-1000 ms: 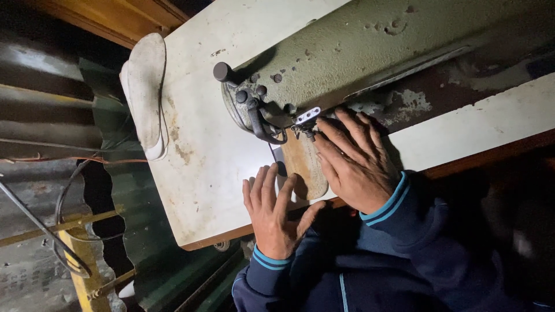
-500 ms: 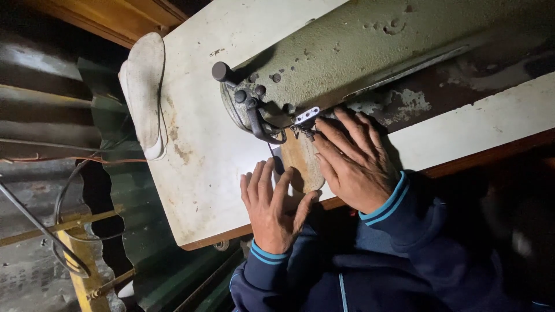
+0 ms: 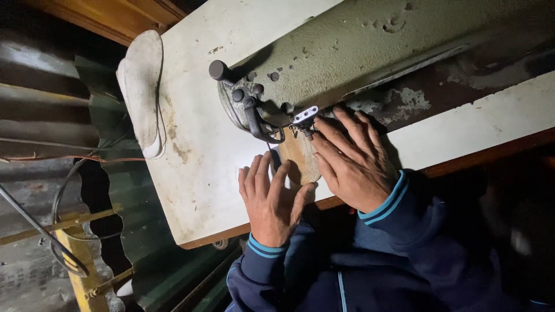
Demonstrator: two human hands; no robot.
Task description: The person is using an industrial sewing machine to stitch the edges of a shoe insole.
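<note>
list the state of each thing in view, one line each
left hand: flat, fingers spread, pressing the tan piece
right hand: flat on the tan piece beside the needle
tan piece: lying flat under the presser foot
sewing machine: upright on the table, paint worn
white shoe sole: lying at the table's far edge, untouched

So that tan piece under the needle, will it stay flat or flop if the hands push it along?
The tan piece looks thin and lies flat on the white table, so it probably bends easily. With the left hand and right hand pressing it down, it likely slides rather than lifts.
</note>
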